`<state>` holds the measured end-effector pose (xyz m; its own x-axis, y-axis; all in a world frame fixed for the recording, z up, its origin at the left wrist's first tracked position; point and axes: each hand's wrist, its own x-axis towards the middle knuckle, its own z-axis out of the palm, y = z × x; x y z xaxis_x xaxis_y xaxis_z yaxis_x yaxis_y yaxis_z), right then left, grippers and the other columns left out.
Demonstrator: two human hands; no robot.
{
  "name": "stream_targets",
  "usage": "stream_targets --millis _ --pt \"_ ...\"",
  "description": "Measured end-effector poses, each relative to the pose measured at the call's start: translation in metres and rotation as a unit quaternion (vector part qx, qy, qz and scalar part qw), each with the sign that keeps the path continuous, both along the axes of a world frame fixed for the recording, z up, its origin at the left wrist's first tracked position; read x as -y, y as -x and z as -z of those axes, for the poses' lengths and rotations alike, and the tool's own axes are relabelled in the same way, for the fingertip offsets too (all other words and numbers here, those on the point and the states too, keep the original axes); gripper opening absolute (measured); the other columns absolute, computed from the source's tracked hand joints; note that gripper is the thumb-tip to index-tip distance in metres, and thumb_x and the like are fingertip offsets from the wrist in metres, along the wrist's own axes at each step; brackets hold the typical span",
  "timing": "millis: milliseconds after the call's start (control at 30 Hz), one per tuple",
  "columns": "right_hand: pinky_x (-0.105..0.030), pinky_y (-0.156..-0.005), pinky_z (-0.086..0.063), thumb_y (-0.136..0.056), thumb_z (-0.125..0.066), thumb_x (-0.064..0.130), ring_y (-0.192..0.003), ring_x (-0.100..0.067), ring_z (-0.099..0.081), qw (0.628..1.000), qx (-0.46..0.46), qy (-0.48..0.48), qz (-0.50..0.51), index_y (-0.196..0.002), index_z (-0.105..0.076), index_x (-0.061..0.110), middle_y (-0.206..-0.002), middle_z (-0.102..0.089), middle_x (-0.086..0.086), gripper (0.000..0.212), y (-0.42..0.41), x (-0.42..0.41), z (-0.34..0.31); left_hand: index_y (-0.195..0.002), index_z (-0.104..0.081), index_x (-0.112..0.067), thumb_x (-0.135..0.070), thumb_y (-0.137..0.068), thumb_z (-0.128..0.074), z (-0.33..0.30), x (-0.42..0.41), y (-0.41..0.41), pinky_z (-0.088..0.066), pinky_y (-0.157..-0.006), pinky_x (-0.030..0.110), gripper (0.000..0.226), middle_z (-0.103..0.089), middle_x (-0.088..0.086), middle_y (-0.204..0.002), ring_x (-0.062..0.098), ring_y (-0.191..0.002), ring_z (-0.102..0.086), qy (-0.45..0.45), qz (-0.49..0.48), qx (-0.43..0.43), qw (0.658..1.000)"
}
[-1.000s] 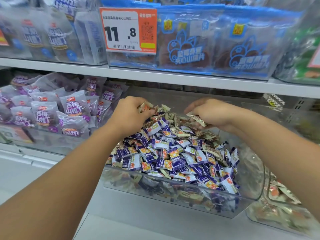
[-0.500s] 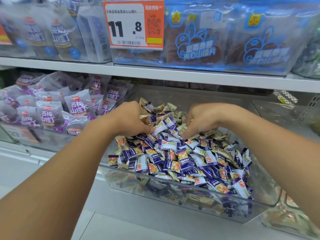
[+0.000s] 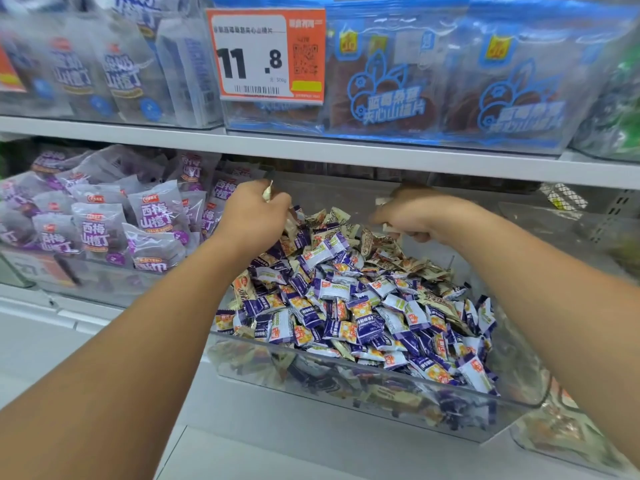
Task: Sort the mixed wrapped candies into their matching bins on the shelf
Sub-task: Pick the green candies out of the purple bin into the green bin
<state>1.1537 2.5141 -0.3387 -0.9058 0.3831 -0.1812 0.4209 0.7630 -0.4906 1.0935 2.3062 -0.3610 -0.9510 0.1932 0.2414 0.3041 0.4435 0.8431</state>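
Observation:
A clear plastic bin (image 3: pixel 346 382) on the lower shelf holds a heap of mixed wrapped candies: purple-and-white ones (image 3: pixel 346 306) towards the front and beige ones (image 3: pixel 391 258) towards the back. My left hand (image 3: pixel 254 216) is curled above the back left of the heap and grips beige candies (image 3: pixel 267 192) that stick out of the fist. My right hand (image 3: pixel 412 213) is curled above the back right of the heap and holds beige candies (image 3: pixel 384 201), partly hidden by its fingers.
A bin of purple hawthorn snack bags (image 3: pixel 104 230) stands to the left. Another clear bin of candies (image 3: pixel 568 431) sits at the lower right. The upper shelf (image 3: pixel 311 150) carries blue snack bags (image 3: pixel 433 74) and an orange price tag (image 3: pixel 266 57) just above my hands.
Both hands have closed on beige candies and lifted off the heap towards the back of the bin. The view has shifted slightly.

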Motion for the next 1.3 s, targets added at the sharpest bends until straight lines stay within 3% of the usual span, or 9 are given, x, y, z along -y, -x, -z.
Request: stream_targets --millis 100,233,433,600,733,900,1000,1100,1300 --pt "-0.026 -0.056 -0.041 -0.099 -0.055 0.042 -0.06 -0.017 -0.051 0.996 0.042 -0.069 -0.045 -0.08 -0.055 0.012 -0.077 -0.059 -0.003 0.036 -0.001 0.018 0.009 -0.065 -0.04 -0.016 -0.017 -0.095 -0.051 0.0 -0.006 0.001 -0.025 -0.049 0.028 0.032 -0.04 0.003 -0.058 0.019 -0.049 -0.032 0.004 0.0 0.004 1.0" --pt "-0.031 -0.076 -0.048 -0.098 -0.056 0.035 -0.099 -0.024 -0.065 0.993 0.025 -0.104 -0.045 -0.118 -0.063 0.006 -0.115 -0.065 -0.009 0.035 0.001 0.029 0.017 -0.075 -0.048 -0.016 -0.021 -0.095 -0.055 0.004 -0.012 0.003 -0.035 -0.055 0.03 0.022 -0.048 0.002 -0.064 0.021 -0.057 -0.044 0.059 0.025 -0.008 0.998" --pt "-0.026 -0.052 -0.039 -0.095 -0.056 0.041 -0.052 -0.017 -0.041 0.998 -0.041 0.045 -0.01 -0.086 -0.058 0.013 -0.066 -0.046 -0.002 0.03 -0.003 0.007 0.005 -0.096 -0.048 -0.016 -0.036 -0.086 -0.075 0.007 -0.016 -0.001 -0.039 -0.057 0.028 0.035 -0.056 0.0 -0.082 0.02 -0.071 -0.055 0.17 0.055 -0.063 0.982" --pt "-0.019 -0.043 -0.027 -0.095 -0.058 0.03 -0.045 -0.013 -0.031 0.999 0.006 0.043 -0.032 -0.082 -0.063 0.011 -0.071 -0.063 -0.001 0.023 -0.008 -0.01 0.005 -0.133 -0.059 -0.01 -0.039 -0.087 -0.071 0.015 -0.02 0.005 -0.047 -0.089 0.032 0.056 -0.06 0.015 -0.131 0.031 -0.113 -0.059 0.277 0.076 -0.079 0.955" --pt "-0.024 -0.049 -0.034 -0.088 -0.069 0.029 -0.06 -0.019 -0.041 0.998 0.029 -0.028 -0.045 -0.097 -0.066 0.009 -0.076 -0.054 -0.003 0.023 -0.007 -0.014 0.007 -0.124 -0.068 -0.019 -0.041 -0.086 -0.071 0.019 -0.025 0.008 -0.051 -0.089 0.032 0.044 -0.066 0.01 -0.123 0.029 -0.108 -0.06 0.279 0.085 -0.089 0.952" --pt "-0.031 -0.069 -0.042 -0.091 -0.065 0.049 -0.07 -0.017 -0.052 0.982 0.137 -0.094 -0.093 -0.1 -0.064 0.011 -0.077 -0.058 0.004 0.039 -0.012 -0.006 0.012 -0.099 -0.068 -0.014 -0.034 -0.09 -0.065 0.007 -0.029 0.003 -0.038 -0.042 0.019 0.021 -0.059 0.0 -0.07 0.016 -0.053 -0.051 0.138 0.083 -0.02 0.987" --pt "-0.03 -0.075 -0.042 -0.093 -0.062 0.05 -0.081 -0.019 -0.056 0.971 0.14 -0.158 -0.112 -0.097 -0.064 0.009 -0.087 -0.059 0.002 0.042 -0.015 -0.001 0.01 -0.081 -0.062 -0.012 -0.034 -0.085 -0.06 0.002 -0.028 -0.002 -0.038 -0.056 0.028 0.023 -0.052 0.003 -0.06 0.021 -0.056 -0.045 0.061 0.06 0.031 0.996" --pt "-0.026 -0.058 -0.041 -0.097 -0.057 0.039 -0.066 -0.015 -0.051 0.959 0.154 -0.196 -0.133 -0.082 -0.063 0.011 -0.078 -0.055 0.001 0.033 -0.015 0.004 0.01 -0.077 -0.06 -0.014 -0.036 -0.081 -0.057 -0.002 -0.025 -0.01 -0.038 -0.058 0.033 0.023 -0.052 0.006 -0.057 0.021 -0.057 -0.045 0.04 0.069 0.081 0.994" --pt "-0.027 -0.056 -0.039 -0.099 -0.052 0.022 -0.062 -0.016 -0.045 0.951 0.137 -0.239 -0.139 -0.093 -0.067 0.01 -0.073 -0.049 -0.001 0.02 -0.014 0.007 0.011 -0.084 -0.066 -0.006 -0.038 -0.085 -0.055 0.0 -0.02 -0.024 -0.042 -0.058 0.032 0.033 -0.05 0.004 -0.056 0.02 -0.055 -0.045 0.053 0.087 0.078 0.992"
